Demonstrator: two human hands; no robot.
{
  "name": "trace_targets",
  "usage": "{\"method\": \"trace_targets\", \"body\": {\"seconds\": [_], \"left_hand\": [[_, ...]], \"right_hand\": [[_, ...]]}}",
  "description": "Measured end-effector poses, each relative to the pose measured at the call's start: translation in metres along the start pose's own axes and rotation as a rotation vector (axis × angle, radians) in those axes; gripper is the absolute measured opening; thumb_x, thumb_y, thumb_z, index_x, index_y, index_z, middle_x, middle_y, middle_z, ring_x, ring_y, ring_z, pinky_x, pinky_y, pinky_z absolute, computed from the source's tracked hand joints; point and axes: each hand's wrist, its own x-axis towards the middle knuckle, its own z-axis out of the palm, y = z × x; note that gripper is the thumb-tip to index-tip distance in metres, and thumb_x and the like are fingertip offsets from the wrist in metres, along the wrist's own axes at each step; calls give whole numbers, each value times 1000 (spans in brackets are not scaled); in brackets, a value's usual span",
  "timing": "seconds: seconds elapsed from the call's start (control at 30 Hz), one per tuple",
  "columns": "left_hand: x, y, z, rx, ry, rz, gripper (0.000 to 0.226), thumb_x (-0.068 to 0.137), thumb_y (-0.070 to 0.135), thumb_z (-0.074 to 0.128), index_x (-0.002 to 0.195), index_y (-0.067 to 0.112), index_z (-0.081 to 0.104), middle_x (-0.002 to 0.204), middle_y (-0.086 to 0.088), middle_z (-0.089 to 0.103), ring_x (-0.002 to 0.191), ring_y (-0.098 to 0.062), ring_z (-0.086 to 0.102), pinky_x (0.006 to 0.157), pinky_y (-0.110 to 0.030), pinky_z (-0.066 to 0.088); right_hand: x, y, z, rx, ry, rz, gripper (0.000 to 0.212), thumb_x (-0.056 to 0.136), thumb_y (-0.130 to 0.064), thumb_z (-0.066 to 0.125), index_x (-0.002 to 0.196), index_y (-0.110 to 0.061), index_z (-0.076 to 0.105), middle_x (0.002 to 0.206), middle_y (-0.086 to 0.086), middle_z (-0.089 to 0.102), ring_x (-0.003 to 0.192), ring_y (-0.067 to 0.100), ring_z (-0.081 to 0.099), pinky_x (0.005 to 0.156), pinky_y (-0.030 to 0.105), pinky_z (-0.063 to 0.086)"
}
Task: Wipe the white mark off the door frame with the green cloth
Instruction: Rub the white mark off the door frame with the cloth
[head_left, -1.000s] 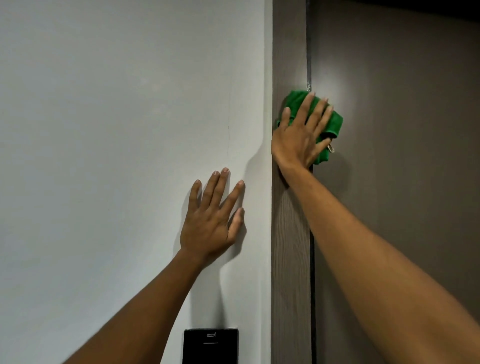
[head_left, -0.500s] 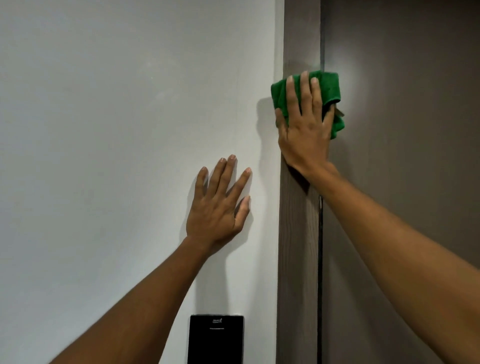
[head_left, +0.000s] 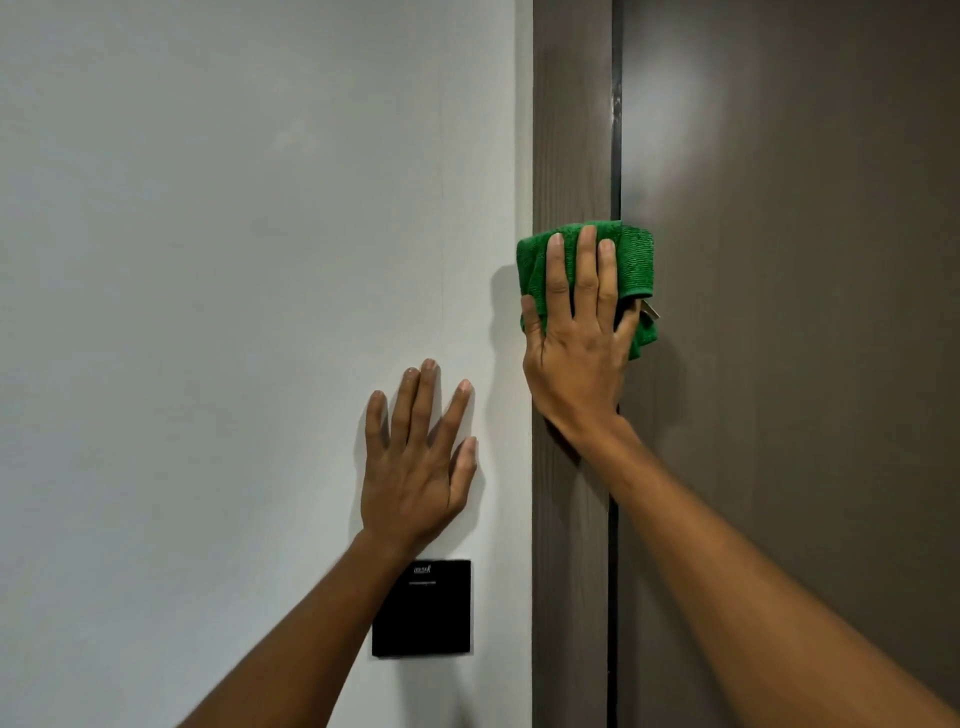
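Note:
My right hand (head_left: 576, 338) lies flat on the folded green cloth (head_left: 631, 260) and presses it against the brown wood-grain door frame (head_left: 571, 130), with the cloth overlapping the dark gap beside the door. A small tag sticks out of the cloth at its right side. My left hand (head_left: 418, 457) rests flat on the white wall, fingers spread, holding nothing. I see no white mark on the bare frame above or below the cloth; the part under the cloth is hidden.
The brown door (head_left: 805, 364) fills the right side. A white wall (head_left: 234, 312) fills the left. A black square panel (head_left: 422, 608) is mounted on the wall just below my left wrist.
My right hand turned its fingers upright and then slid the cloth down the frame, closer to the level of my left hand. The view tilted up. My left hand stayed on the wall.

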Motion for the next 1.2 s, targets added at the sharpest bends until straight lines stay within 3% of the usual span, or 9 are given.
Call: {"method": "trace_targets", "body": {"seconds": [0.17, 0.43, 0.6, 0.67, 0.77, 0.87, 1.0, 1.1, 1.2], "left_hand": [[-26, 10, 4, 12, -64, 6, 67, 98, 46, 34, 157, 23, 13, 165, -14, 13, 154, -29, 6, 123, -50, 2], [-25, 16, -25, -62, -278, -41, 65, 99, 52, 27, 158, 25, 15, 167, -13, 5, 154, -28, 1, 123, -52, 4], [-54, 54, -59, -135, -302, 178, 61, 97, 58, 25, 143, 25, 48, 162, -15, 27, 152, -28, 16, 119, -55, 12], [-74, 68, -68, -180, -295, 155, 56, 95, 60, 35, 130, 26, 61, 157, -14, 38, 149, -27, 22, 117, -55, 17], [-91, 80, -73, -174, -323, 87, 52, 88, 61, 48, 121, 25, 67, 150, -14, 49, 142, -27, 28, 112, -54, 25], [-92, 89, -75, -205, -366, -17, 56, 77, 56, 71, 121, 21, 65, 141, -15, 56, 134, -29, 38, 101, -53, 43], [-98, 103, -82, -268, -467, -152, 58, 77, 47, 76, 125, 18, 61, 137, -15, 55, 129, -35, 50, 96, -52, 46], [-114, 113, -92, -362, -493, -113, 46, 73, 33, 82, 111, 15, 64, 138, -14, 55, 131, -35, 48, 100, -52, 44], [-136, 130, -103, -612, -546, -49, 38, 69, 25, 80, 101, 17, 61, 127, -5, 64, 126, -29, 51, 100, -50, 46]], "right_hand": [[-64, 8, -5, -1, -69, 5, 58, 102, -43, 34, 153, -22, 16, 162, 9, 17, 150, 22, 9, 116, 56, 10], [-203, 13, -45, 72, -415, 37, 78, 94, -60, 34, 155, -18, 6, 164, 8, -3, 151, 25, 0, 119, 54, 11], [-263, 16, -85, 144, -701, 107, 66, 98, -50, 26, 154, -27, 2, 164, -1, -9, 150, 15, -8, 118, 54, 19], [-248, 24, -98, 217, -706, 112, 57, 97, -29, 32, 153, -29, 18, 164, -5, 6, 150, 12, 4, 115, 56, 29], [-217, 34, -108, 103, -536, 152, 54, 88, -14, 62, 139, -17, 47, 145, 12, 48, 128, 29, 51, 95, 56, 48], [-193, 42, -110, -94, -587, 312, 81, 78, -38, 76, 146, -24, 35, 147, 17, 38, 132, 32, 40, 101, 54, 37], [-190, 52, -117, -48, -671, 267, 47, 76, -40, 76, 115, -24, 57, 149, 11, 31, 138, 27, 25, 103, 52, 30], [-210, 64, -139, 156, -716, 257, 32, 74, -32, 77, 96, -24, 55, 145, 2, 37, 133, 21, 28, 99, 47, 35], [-242, 90, -173, 453, -765, 459, 33, 66, -26, 82, 81, -26, 52, 135, -6, 51, 127, 11, 40, 98, 40, 37]]}}
